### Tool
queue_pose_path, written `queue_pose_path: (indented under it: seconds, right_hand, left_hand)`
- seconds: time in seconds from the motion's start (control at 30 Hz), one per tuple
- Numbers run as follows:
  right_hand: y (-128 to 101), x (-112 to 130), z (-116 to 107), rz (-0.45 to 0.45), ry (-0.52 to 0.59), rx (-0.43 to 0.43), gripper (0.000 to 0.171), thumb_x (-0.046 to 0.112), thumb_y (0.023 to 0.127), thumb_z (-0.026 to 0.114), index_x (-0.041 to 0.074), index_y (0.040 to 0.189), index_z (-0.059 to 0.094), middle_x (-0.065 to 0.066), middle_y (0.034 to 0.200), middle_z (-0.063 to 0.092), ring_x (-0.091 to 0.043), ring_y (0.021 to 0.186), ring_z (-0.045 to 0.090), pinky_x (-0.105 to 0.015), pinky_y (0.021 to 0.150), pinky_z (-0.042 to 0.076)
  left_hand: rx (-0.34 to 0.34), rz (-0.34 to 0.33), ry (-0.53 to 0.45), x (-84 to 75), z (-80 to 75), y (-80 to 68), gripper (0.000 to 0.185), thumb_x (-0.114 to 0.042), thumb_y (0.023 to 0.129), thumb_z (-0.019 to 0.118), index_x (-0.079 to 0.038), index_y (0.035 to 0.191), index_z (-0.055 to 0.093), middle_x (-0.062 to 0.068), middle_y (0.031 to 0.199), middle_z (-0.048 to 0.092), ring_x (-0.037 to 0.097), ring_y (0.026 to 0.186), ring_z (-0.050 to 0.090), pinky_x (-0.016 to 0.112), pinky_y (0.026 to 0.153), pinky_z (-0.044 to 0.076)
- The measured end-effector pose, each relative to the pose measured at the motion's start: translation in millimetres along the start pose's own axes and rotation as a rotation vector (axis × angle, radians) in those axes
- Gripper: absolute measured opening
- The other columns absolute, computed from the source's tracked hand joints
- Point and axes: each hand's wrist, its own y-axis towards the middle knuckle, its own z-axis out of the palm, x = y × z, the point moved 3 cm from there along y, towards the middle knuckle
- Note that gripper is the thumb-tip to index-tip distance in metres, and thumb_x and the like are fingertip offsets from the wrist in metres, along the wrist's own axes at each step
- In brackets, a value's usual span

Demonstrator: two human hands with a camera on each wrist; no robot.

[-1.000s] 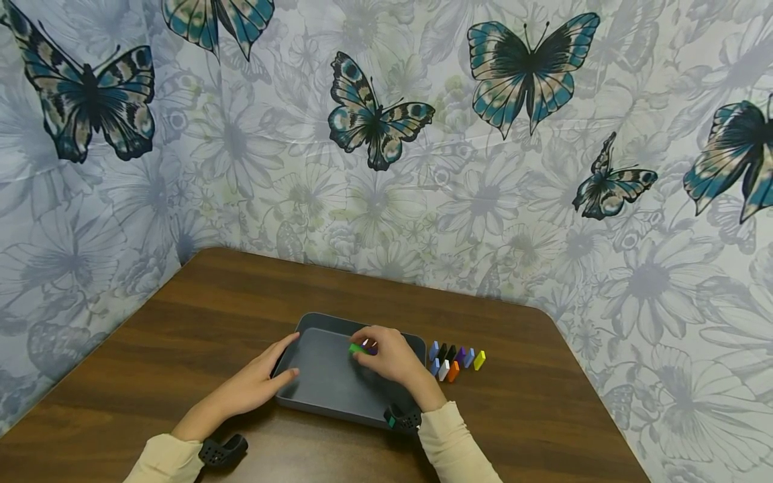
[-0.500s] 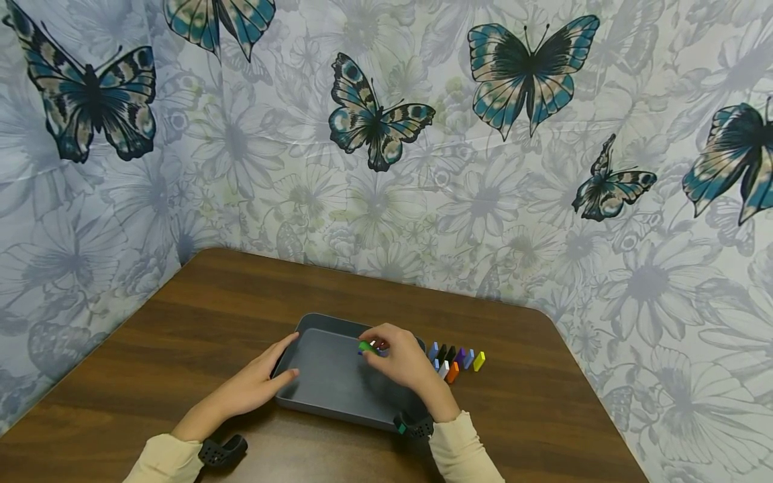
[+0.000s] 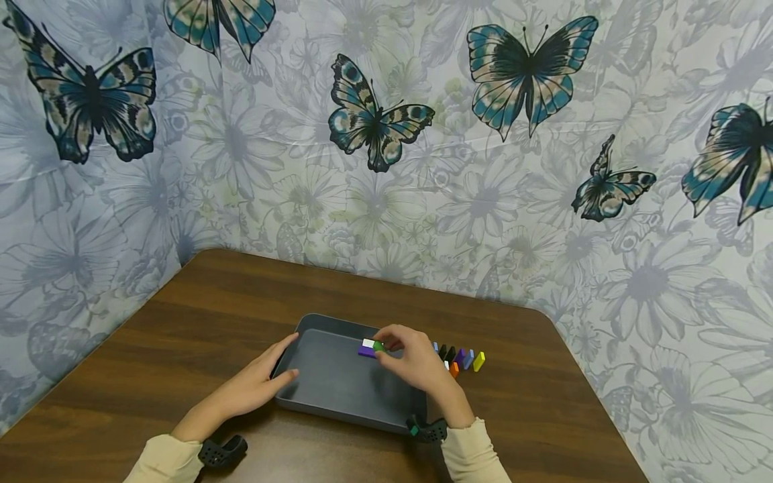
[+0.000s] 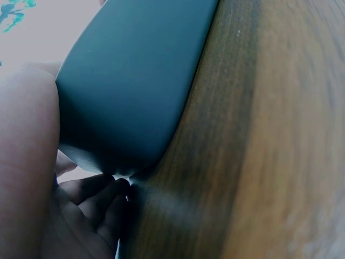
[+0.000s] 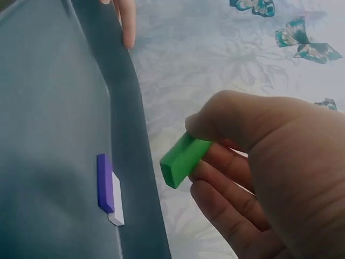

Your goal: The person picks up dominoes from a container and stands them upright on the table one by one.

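Note:
A grey tray point(image 3: 326, 396) lies on the brown table. My left hand point(image 3: 288, 357) holds its left rim, thumb inside and fingers along the outer wall point(image 4: 135, 81). My right hand point(image 3: 384, 349) pinches a green block point(image 3: 378, 346) between thumb and fingers just above the tray's far right part; in the right wrist view the green block point(image 5: 183, 159) hangs clear of the tray floor. Just left of it, a purple block point(image 5: 105, 182) and a white block point(image 5: 116, 204) lie side by side on the tray floor, touching each other.
Several small coloured blocks stand in a cluster right of the tray, a yellow one point(image 3: 479, 361) at the far end, partly hidden by my right hand. A butterfly-print cloth point(image 3: 386, 168) closes off the table's back and sides. The table's edge point(image 3: 580, 362) runs near on the right.
My right hand has moved to the right with the green block, uncovering the purple and white blocks on the tray floor. The left hand has stayed on the rim.

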Motion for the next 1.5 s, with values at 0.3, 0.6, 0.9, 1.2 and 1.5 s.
queue_pose_path:
  seconds: [0.3, 0.6, 0.9, 1.2, 1.5]
  right_hand:
    - [-1.4, -3.6, -12.3, 0.004, 0.029, -0.007, 0.022, 0.009, 0.092, 0.077, 0.007, 0.113, 0.071, 0.001, 0.102, 0.074, -0.013, 0.091, 0.073, -0.032, 0.085, 0.060]
    - [-4.9, -7.0, -27.3, 0.013, 0.049, -0.028, 0.026, 0.007, 0.092, 0.077, 0.014, 0.115, 0.069, 0.001, 0.105, 0.074, -0.014, 0.094, 0.073, -0.040, 0.088, 0.060]
    - [-10.2, -14.7, -41.6, -0.004, 0.074, -0.024, 0.029, 0.007, 0.093, 0.077, 0.015, 0.119, 0.069, -0.008, 0.114, 0.074, -0.018, 0.101, 0.073, -0.041, 0.091, 0.060]
    - [-18.8, -20.0, -57.0, 0.037, 0.110, -0.017, 0.028, 0.009, 0.092, 0.079, 0.018, 0.117, 0.070, -0.005, 0.113, 0.074, -0.020, 0.103, 0.074, -0.035, 0.091, 0.059]
    - [-25.0, -31.7, -68.6, 0.076, 0.122, -0.019, 0.028, 0.012, 0.093, 0.078, 0.020, 0.118, 0.071, -0.002, 0.113, 0.074, -0.022, 0.106, 0.074, -0.035, 0.092, 0.059]
  left_hand:
    - [0.022, -0.018, -0.028, 1.7, 0.6, 0.8, 0.077, -0.042, 0.107, 0.056, -0.014, 0.166, 0.016, 0.024, 0.169, 0.019, 0.051, 0.152, 0.023, 0.073, 0.111, 0.030]
    - [0.015, -0.011, -0.017, -0.6, 0.1, 0.6, 0.077, -0.042, 0.106, 0.057, -0.013, 0.166, 0.018, 0.024, 0.169, 0.020, 0.050, 0.152, 0.024, 0.073, 0.111, 0.031]
    - [0.011, -0.001, -0.014, -1.4, -0.9, 0.4, 0.076, -0.041, 0.107, 0.056, -0.012, 0.166, 0.018, 0.025, 0.168, 0.020, 0.051, 0.152, 0.023, 0.073, 0.111, 0.031]
    - [0.019, -0.006, -0.029, -0.8, 0.7, 0.3, 0.076, -0.040, 0.107, 0.056, -0.011, 0.166, 0.018, 0.025, 0.169, 0.019, 0.051, 0.152, 0.023, 0.073, 0.112, 0.030]
    - [0.019, -0.007, -0.027, -0.6, 0.3, 0.4, 0.076, -0.041, 0.107, 0.055, -0.011, 0.166, 0.017, 0.025, 0.169, 0.018, 0.051, 0.152, 0.022, 0.073, 0.112, 0.029]
